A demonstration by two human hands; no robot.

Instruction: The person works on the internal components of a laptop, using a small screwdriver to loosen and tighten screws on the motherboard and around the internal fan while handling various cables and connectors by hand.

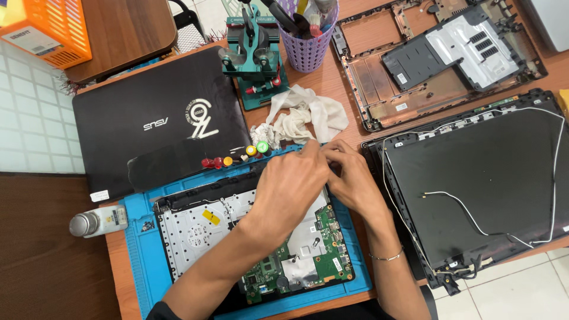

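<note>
Under both hands (323, 178), opened laptop (249, 237), blue mat (139, 249)

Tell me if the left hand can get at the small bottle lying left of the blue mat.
Probably yes. The left hand is busy at the open laptop on the blue mat, but the small bottle lies on bare table with nothing between them.

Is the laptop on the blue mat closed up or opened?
Opened: the laptop on the blue mat shows bare metal plate and green circuit board, with both hands at its top edge.
</note>
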